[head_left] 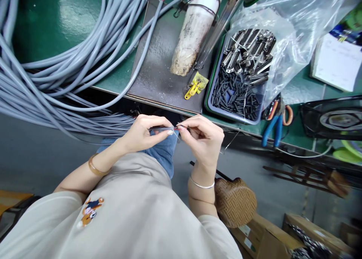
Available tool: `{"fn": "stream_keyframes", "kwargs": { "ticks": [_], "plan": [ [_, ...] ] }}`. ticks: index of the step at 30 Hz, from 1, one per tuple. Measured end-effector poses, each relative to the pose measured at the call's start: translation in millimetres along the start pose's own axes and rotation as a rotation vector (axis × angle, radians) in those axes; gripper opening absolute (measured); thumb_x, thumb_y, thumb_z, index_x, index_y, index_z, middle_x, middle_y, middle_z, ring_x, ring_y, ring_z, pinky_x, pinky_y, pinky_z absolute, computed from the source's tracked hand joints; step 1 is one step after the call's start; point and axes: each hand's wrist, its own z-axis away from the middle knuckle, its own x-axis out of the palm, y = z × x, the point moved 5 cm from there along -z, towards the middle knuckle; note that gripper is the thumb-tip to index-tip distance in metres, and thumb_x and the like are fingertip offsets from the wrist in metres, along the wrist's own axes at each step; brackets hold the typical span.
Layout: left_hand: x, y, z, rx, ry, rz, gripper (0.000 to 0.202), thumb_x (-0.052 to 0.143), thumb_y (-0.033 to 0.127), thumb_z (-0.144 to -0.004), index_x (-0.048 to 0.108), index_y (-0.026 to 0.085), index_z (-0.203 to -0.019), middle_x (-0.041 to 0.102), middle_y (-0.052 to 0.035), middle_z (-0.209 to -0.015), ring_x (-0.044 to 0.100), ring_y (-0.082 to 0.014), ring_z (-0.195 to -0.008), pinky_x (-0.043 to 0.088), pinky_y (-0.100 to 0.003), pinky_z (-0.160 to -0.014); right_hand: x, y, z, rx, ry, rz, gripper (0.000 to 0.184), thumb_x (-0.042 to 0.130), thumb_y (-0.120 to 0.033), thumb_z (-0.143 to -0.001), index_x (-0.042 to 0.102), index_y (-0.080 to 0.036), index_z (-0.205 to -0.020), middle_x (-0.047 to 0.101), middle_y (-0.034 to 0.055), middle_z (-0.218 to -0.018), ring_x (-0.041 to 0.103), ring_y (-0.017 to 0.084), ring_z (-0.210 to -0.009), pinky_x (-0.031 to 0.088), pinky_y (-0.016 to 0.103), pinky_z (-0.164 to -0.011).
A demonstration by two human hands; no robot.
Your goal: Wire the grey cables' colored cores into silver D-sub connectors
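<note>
- Take the spot between your hands as the middle of the clock; the grey cable (161, 129) is right there, in front of your tummy.
- Its coat is smooth and round. At its end, thin wires (175, 128) poke out; you can see some red, and a pale thread hangs down.
- Your left hand (144, 133), at 9 o'clock, has thumb and finger closed on the grey cable.
- Your right hand (205, 138), at 3 o'clock, has its fingertips pinched close together on the thin wires. They are too tiny to count.
- At 10 o'clock there is a big heap of grey cables (85, 62), too many to count.
- Just past 12 o'clock lies one white tube (195, 28) with dark cord around it.
- At 1 o'clock there is one yellow tool (194, 88).
- At 2 o'clock there is one bin (208, 100) with lots of shiny metal bits (249, 49) and small black bits (234, 96).
- At 3 o'clock you can see two blue handles (279, 128) and two orange handles (288, 115).
- At 5 o'clock stands one brown stool (236, 204).
</note>
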Motion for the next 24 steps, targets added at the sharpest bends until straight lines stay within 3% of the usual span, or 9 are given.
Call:
{"fn": "stream_keyframes", "kwargs": {
  "ticks": [3, 6, 9, 12, 17, 24],
  "plan": [
    [3.7, 6, -2, -0.016, 0.001, 0.025, 0.007, 0.069, 0.02, -0.079, 0.065, 0.016, -0.074, 0.059, 0.0038, -0.06, 0.046, -0.0069, -0.051, 0.039, -0.019, -0.052, 5, 7, 2, 0.178, -0.033, -0.121, 0.01, 0.074, -0.023, -0.085, 0.072, -0.02, -0.076, 0.062, -0.0025, -0.071, 0.03, 0.004, -0.047, 0.023, 0.024, -0.045],
    [7.2, 11, -5, -0.081, 0.061, 0.038, 0.031, 0.071, 0.028, -0.076, 0.048, 0.018, -0.058, 0.042, 0.007, -0.051, 0.034, -0.0054, -0.048, 0.03, -0.02, -0.048, 12, 14, 5, 0.333, -0.063, -0.256, 0.016, 0.077, -0.031, -0.082, 0.071, -0.019, -0.073, 0.062, -0.0016, -0.071, 0.039, 0.005, -0.05, 0.027, 0.022, -0.044],
    [9.4, 15, -8, -0.121, 0.14, 0.031, 0.042, 0.069, 0.031, -0.079, 0.04, 0.018, -0.053, 0.032, 0.0078, -0.05, 0.026, -0.0051, -0.049, 0.023, -0.021, -0.046, 14, 18, 5, 0.376, -0.048, -0.335, 0.017, 0.08, -0.035, -0.079, 0.072, -0.02, -0.073, 0.062, -0.0021, -0.068, 0.044, 0.006, -0.052, 0.031, 0.021, -0.045],
    [11.2, 16, -7, -0.11, 0.194, 0.062, 0.032, 0.067, 0.025, -0.081, 0.047, 0.017, -0.058, 0.036, 0.0077, -0.051, 0.028, -0.0045, -0.048, 0.024, -0.02, -0.046, 13, 20, 3, 0.366, 0.002, -0.356, 0.016, 0.08, -0.035, -0.079, 0.074, -0.022, -0.074, 0.061, -0.0029, -0.065, 0.043, 0.006, -0.052, 0.032, 0.02, -0.045],
    [12.6, 12, 0, -0.129, 0.286, 0.116, 0.009, 0.063, 0.021, -0.086, 0.06, 0.017, -0.079, 0.056, 0.0038, -0.063, 0.047, -0.0059, -0.052, 0.04, -0.018, -0.052, 14, 19, 2, 0.329, 0.074, -0.305, 0.017, 0.078, -0.037, -0.08, 0.073, -0.022, -0.075, 0.063, -0.0026, -0.067, 0.045, 0.007, -0.052, 0.035, 0.02, -0.045],
    [11.7, 13, -4, -0.192, 0.29, 0.268, 0.012, 0.063, 0.021, -0.086, 0.058, 0.016, -0.076, 0.051, 0.0041, -0.063, 0.044, -0.0059, -0.053, 0.038, -0.018, -0.051, 14, 13, 0, 0.275, 0.127, -0.267, 0.012, 0.076, -0.031, -0.081, 0.071, -0.021, -0.074, 0.062, -0.0036, -0.068, 0.043, 0.006, -0.053, 0.033, 0.02, -0.046]
  ]
}}
